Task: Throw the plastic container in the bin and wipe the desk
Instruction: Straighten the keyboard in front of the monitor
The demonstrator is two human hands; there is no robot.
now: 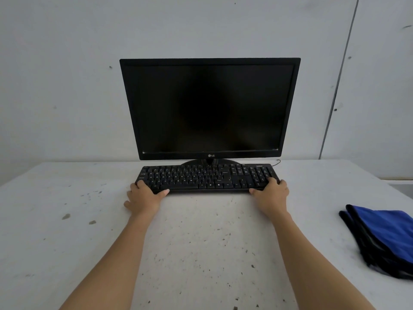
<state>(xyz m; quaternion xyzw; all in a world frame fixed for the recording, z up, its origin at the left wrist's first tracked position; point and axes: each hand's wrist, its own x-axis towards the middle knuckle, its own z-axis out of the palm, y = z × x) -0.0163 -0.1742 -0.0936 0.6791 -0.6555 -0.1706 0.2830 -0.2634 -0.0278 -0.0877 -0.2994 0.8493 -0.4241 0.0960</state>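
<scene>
Both hands grip the black keyboard (206,177) at its ends: left hand (143,196) on the left corner, right hand (271,194) on the right, fingers (273,180) curled over the keys, thumbs along the front edge. Speckled desk (67,242). Folded blue cloth (384,236) lies well apart, far right. Monitor (210,108) dark.

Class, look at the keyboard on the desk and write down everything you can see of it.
The keyboard is black, full-size, apparently plastic, with pale key lettering and a number pad at its right end. It lies flat on the white speckled desk, directly in front of the monitor, its back edge at the stand's base. A thin dark cable shows beside its far right corner. The left hand grips its left end and the right hand its right end, thumbs at the front edge.
</scene>
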